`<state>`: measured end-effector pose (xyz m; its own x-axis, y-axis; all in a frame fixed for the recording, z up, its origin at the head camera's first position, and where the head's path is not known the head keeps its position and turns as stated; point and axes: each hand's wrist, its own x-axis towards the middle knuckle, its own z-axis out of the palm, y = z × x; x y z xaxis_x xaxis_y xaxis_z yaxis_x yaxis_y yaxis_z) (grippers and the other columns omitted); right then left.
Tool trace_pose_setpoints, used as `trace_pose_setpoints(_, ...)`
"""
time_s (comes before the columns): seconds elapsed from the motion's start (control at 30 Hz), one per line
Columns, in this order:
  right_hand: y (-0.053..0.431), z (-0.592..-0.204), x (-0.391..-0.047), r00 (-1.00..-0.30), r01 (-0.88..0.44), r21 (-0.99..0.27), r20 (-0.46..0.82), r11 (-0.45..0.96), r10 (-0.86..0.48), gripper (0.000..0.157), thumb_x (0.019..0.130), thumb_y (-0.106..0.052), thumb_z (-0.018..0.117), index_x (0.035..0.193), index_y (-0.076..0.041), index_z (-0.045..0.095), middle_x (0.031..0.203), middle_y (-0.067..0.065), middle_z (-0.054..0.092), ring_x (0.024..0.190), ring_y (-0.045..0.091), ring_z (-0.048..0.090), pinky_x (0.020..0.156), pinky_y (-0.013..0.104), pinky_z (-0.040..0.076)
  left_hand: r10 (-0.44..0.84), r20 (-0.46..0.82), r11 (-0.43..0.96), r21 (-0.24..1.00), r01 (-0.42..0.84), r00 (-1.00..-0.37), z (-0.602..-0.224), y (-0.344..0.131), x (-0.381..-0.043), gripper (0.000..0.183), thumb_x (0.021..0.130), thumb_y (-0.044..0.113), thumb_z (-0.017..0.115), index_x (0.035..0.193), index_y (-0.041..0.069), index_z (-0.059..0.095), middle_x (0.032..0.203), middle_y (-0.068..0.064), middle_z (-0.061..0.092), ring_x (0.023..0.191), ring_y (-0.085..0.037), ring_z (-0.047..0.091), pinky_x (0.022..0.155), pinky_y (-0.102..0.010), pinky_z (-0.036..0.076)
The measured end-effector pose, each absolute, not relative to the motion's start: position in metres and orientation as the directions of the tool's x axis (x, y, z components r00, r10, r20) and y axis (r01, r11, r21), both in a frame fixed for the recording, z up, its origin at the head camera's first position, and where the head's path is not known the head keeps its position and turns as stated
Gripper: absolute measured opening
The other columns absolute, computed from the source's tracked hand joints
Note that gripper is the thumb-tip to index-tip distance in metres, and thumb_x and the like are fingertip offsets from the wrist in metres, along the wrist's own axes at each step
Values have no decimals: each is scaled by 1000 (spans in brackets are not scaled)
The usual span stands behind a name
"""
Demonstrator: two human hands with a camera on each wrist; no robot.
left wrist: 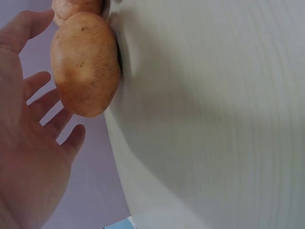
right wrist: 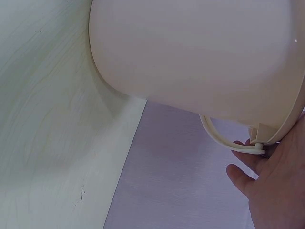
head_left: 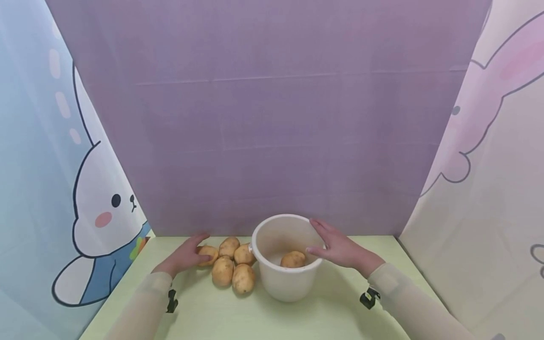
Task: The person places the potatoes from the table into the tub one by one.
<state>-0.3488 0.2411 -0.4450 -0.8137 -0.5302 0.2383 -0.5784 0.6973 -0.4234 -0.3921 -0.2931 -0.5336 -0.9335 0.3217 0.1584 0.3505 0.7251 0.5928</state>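
Note:
A white bucket [head_left: 289,287] stands upright on the table with one potato [head_left: 293,259] inside. My right hand [head_left: 340,245] is at the bucket's right rim, its fingers extended and its thumb reaching over the opening. The right wrist view shows its fingers beside the handle's hinge. To the bucket's left lies a group of several potatoes [head_left: 223,271]. Around the leftmost potato [head_left: 207,255] my left hand [head_left: 187,255] spreads its fingers and thumb. In the left wrist view, gaps separate the spread fingers, and the thumb points toward a second potato [left wrist: 76,8].
The pale green table [head_left: 204,316] ends at a purple cloth backdrop [head_left: 272,141]. Cloth panels with cartoon animals hang at the left [head_left: 102,203] and right [head_left: 488,198]. The bucket's white handle [right wrist: 215,136] curves out below its rim.

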Motion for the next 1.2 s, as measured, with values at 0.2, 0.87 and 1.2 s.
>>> trace_pose_setpoints(0.2,241,-445,-349,-813,-580,-414,237,702,-532,100,105,-60,66,173,1,26,177,24,30,160,49,33,124,70,33,321,152,729,590,346,-935,-540,-294,-393,91,94,34,87,162,-8,44,169,-36,37,156,-60,32,124,-75,27)
trace_pose_setpoints(0.87,240,-442,-343,-814,-578,-433,237,692,-531,100,105,-60,67,173,1,26,177,25,30,160,50,34,124,70,34,265,103,746,609,271,-959,-561,-296,-396,77,87,35,89,149,-1,61,151,-26,61,141,-50,56,118,-67,43)
trace_pose_setpoints(1.2,239,-444,-346,-807,-587,-427,249,687,-535,100,105,-60,67,173,0,27,177,23,32,159,49,35,123,70,35,236,115,756,602,256,-965,-563,-296,-394,72,88,34,88,144,-2,62,143,-24,66,133,-45,62,114,-65,47)
